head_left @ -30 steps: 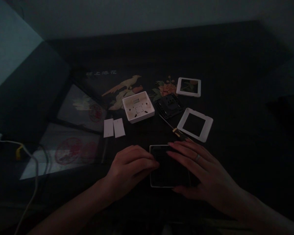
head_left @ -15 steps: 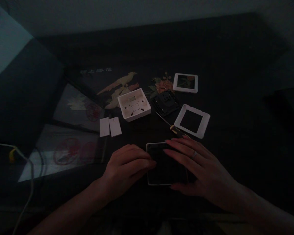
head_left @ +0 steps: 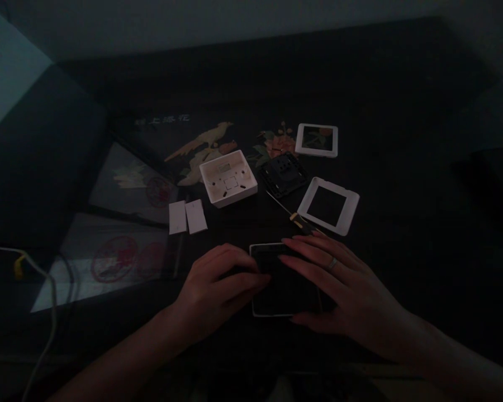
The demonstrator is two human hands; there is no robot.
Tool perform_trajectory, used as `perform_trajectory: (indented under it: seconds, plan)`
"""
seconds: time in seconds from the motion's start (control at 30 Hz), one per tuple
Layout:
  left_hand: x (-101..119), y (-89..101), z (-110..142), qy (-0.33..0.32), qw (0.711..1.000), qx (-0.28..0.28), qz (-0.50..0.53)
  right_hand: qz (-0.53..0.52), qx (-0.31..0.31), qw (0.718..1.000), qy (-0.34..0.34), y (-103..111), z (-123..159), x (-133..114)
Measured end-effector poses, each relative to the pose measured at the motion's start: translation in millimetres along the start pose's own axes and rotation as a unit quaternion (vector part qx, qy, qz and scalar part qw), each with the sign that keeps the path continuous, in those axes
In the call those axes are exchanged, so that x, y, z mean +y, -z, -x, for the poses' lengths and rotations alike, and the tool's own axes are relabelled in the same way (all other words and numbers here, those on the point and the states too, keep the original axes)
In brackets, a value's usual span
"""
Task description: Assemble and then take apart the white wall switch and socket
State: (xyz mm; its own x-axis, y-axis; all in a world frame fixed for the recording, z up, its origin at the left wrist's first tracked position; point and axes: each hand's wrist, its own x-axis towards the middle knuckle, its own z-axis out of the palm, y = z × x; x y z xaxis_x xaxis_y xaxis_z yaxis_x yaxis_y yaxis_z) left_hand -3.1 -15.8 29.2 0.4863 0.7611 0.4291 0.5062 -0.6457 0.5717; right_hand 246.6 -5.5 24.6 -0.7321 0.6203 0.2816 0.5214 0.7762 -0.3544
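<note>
A black square panel with a thin white rim point(head_left: 291, 290), likely a wall switch part, lies on the dark table between my hands. My left hand point(head_left: 222, 287) is closed at its left edge, the fingertips pressed together over the rim; anything small in them is hidden. My right hand point(head_left: 331, 282), with a ring on one finger, holds the panel from the right, fingers on the far edge and thumb at the near edge. Just beyond the right fingers rests a screwdriver point(head_left: 299, 221) with a yellow and black handle. The scene is very dim.
A white open back box point(head_left: 230, 181) stands mid-table beside a black socket module point(head_left: 284, 173). Two white frames, the nearer one point(head_left: 352, 209) and the farther one point(head_left: 299, 142), lie to the right. Two white switch plates point(head_left: 188, 218) lie left. A pale cable point(head_left: 53, 301) hangs at far left.
My left fingertips have shifted slightly inward over the panel's left edge. My right hand and the parts on the table stay put.
</note>
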Motion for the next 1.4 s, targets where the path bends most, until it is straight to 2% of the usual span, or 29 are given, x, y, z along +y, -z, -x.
perform_trajectory:
  seconds: [0.27, 0.9, 1.23, 1.33, 1.4]
  plan:
    - [-2.4, 2.8, -2.4, 0.004, 1.0, 0.006, 0.029, 0.001, -0.002, 1.0, 0.001, 0.0, -0.1, 0.2]
    - [0.4, 4.0, -3.9, 0.067, 0.997, -0.017, 0.037, -0.009, 0.01, 1.0, 0.002, 2.0, -1.2, -0.4]
    - [-0.7, 5.4, -2.9, 0.133, 0.987, -0.043, 0.084, -0.021, 0.0, 1.0, 0.003, 3.1, -0.3, -1.7]
    - [-2.7, 8.9, 0.4, 0.137, 0.987, -0.057, 0.064, -0.015, 0.001, 1.0, 0.001, 2.5, -0.2, -1.4]
    - [-3.2, 8.7, 4.9, 0.15, 0.984, -0.088, 0.036, -0.015, 0.002, 1.0, 0.0, 1.9, 0.4, -1.2]
